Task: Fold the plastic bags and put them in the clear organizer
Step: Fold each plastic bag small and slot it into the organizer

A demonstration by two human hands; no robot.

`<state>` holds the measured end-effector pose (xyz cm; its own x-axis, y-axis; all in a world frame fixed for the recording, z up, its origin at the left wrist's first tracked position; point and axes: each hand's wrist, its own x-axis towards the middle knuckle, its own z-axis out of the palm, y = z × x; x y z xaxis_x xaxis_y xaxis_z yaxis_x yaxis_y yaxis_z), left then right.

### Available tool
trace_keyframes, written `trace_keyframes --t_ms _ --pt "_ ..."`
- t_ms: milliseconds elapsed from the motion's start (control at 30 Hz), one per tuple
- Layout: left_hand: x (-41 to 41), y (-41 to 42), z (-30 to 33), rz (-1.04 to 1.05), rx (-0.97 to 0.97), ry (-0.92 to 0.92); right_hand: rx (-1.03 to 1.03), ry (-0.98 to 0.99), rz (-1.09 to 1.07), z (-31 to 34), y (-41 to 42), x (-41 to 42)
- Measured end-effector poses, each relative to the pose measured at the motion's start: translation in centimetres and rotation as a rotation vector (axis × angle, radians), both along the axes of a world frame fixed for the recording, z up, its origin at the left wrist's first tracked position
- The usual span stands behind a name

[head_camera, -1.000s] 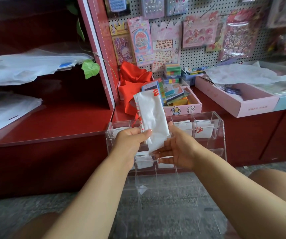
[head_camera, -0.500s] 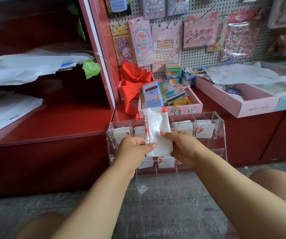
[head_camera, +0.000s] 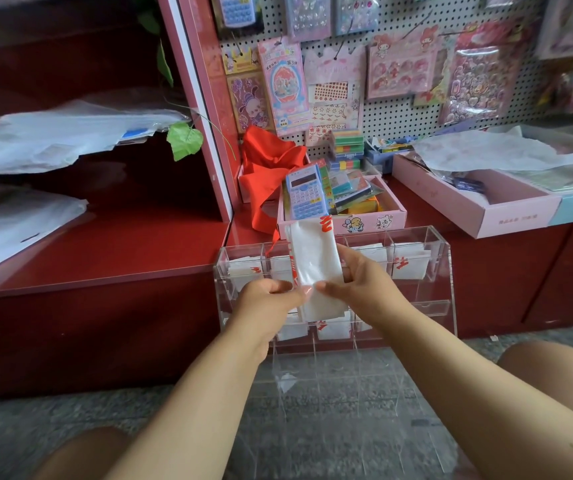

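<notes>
1. The folded plastic bag [head_camera: 314,268], white with red print, stands upright at the centre of the frame, in front of the clear organizer [head_camera: 446,271]. Its long axis runs nearly vertical, and its top edge, with a red mark, rises above the organizer's top rim.

2. The left hand [head_camera: 271,299] pinches the bag's lower left edge, thumb meeting curled fingers [head_camera: 304,292] on the plastic. The right hand [head_camera: 354,282] grips the lower right edge, its fingers wrapped behind the bag and its thumb in front.

3. Both hands hold the bag at its lower half, so most of its length stands free above them. Neither hand is clearly nearer to the organizer; the two meet at the bag's middle line.

4. The organizer sits on the floor against a red shelf unit [head_camera: 105,258], directly behind and below the bag. Its upper compartments already hold folded white bags [head_camera: 409,268], as do the lower ones [head_camera: 333,329].

5. My judgement: the bag still looks too long for a compartment, so it needs one more fold across its long axis.

6. Behind the organizer a pink box [head_camera: 375,220] holds a blue calculator [head_camera: 304,194], with a red cloth bag [head_camera: 267,168] to its left. At the left of the frame, loose plastic bags [head_camera: 36,143] lie on the shelves.
</notes>
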<state>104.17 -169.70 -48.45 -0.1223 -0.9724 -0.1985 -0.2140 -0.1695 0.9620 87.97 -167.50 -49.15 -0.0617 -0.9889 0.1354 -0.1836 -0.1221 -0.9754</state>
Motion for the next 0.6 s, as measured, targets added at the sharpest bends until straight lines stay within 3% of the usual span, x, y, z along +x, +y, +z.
trace_keyframes --t_ms 100,167,333,467,600 --pt "-0.2 0.1 1.2 0.010 0.189 0.206 -0.056 0.118 0.021 0.0 0.2 0.2" --pt "-0.3 0.0 1.7 0.014 0.217 0.283 -0.083 0.149 0.043 0.0 0.3 0.4" --pt "-0.5 0.0 1.9 0.015 0.157 0.398 -0.057 0.100 0.041 0.3 0.5 0.6" --pt "-0.3 0.1 1.5 -0.006 0.033 0.349 0.061 0.300 -0.104 1.0 0.3 0.1" --pt "-0.4 0.4 1.1 -0.033 -0.048 0.269 0.165 -0.076 0.084 1.1 0.5 -0.3"
